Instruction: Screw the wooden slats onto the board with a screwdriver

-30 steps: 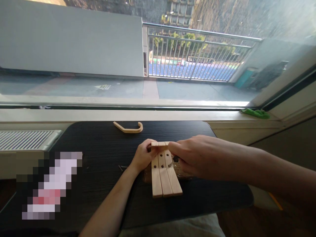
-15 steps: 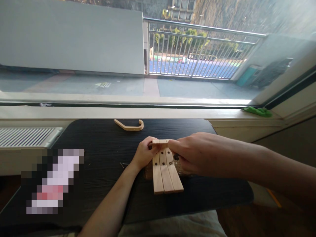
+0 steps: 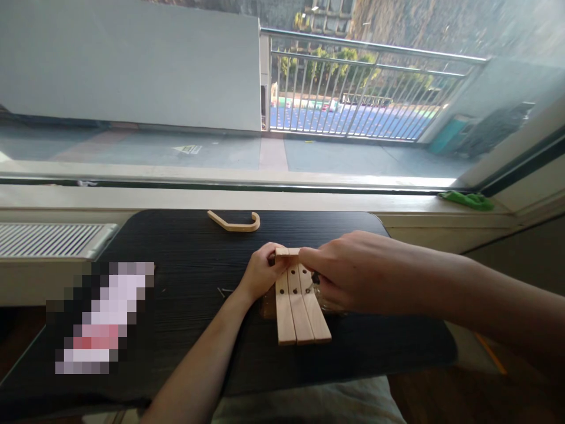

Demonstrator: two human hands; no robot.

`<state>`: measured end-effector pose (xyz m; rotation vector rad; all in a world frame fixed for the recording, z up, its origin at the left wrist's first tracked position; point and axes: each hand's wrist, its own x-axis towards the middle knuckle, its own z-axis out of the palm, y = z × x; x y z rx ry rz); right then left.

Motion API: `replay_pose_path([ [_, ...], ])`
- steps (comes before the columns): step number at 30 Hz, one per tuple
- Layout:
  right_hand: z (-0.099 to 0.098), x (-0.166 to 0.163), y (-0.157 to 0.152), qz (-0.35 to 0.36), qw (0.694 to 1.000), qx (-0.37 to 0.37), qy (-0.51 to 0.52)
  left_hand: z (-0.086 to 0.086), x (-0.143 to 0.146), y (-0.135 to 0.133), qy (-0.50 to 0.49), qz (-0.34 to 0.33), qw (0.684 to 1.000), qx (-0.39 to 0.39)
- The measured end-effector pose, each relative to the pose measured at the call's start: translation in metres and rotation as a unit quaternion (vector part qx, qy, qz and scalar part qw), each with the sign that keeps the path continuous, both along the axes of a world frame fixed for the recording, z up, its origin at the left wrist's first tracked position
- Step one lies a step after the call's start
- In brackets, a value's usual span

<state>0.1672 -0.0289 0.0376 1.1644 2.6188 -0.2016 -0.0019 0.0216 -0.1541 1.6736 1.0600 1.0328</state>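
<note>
My left hand (image 3: 261,272) is closed round the far left edge of a pale wooden slatted piece (image 3: 304,318). The piece is made of three narrow slats side by side, with dark holes or screw heads in two rows and a raised strip at its far end. From the right, my right hand (image 3: 342,271) is closed on what looks like a screwdriver (image 3: 315,279), mostly hidden by the fingers. Its metal tip points at the near hole of the right slat. Some shiny clear packaging (image 3: 268,308) shows under the wood.
A bent wooden hook-shaped bar (image 3: 236,227) lies at the back of the black table (image 3: 185,247). A few screws (image 3: 224,291) are beside my left wrist. A blurred-out pale item (image 3: 106,318) lies at left. Beyond are the window sill (image 3: 309,201) and a green cloth (image 3: 467,200).
The view has shifted slightly, so everything sits a little further right and higher. My right hand has turned slightly at the same hole; the left hand keeps its hold.
</note>
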Motion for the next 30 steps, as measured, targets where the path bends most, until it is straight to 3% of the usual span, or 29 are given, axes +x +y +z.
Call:
replay_pose_path([
  [14, 0.006, -0.003, -0.001, -0.013, 1.000, -0.018, -0.018, 0.001, 0.001, 0.000, -0.002, 0.003, 1.000, -0.017],
  [20, 0.008, 0.000, -0.003, -0.007, 0.998, -0.068, 0.007, 0.002, 0.001, 0.000, -0.021, 0.003, 0.999, -0.026],
  [30, 0.005, 0.006, -0.004, 0.000, 0.999, -0.037, 0.006, 0.001, 0.001, 0.001, 0.004, 0.008, 1.000, 0.000],
])
